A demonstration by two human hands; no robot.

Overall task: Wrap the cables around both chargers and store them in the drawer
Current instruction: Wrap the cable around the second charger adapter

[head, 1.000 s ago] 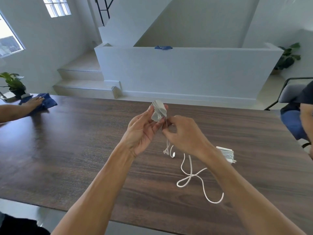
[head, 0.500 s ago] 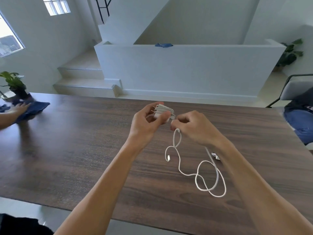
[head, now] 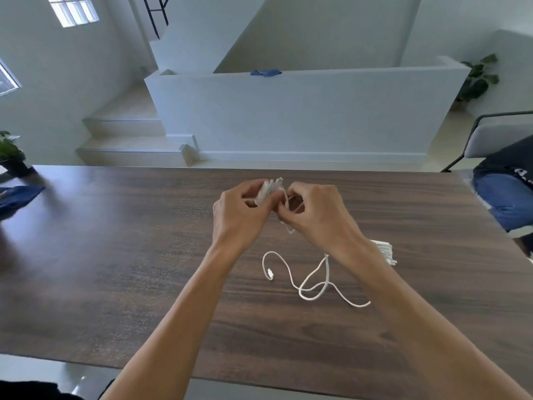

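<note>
The desk was dark wood-grain with a soft sheen, the cable lying on it smooth white plastic, and the cloth at its left edge matt blue fabric.

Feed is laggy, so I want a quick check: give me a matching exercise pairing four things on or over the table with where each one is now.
Things:
1. charger
2. loose cable
3. wrapped charger
4. blue cloth

Places:
A. far left of the table
B. lying looped on the table
C. in the left hand
D. behind the right wrist

Pairs: 1-C, 2-B, 3-D, 4-A
</note>
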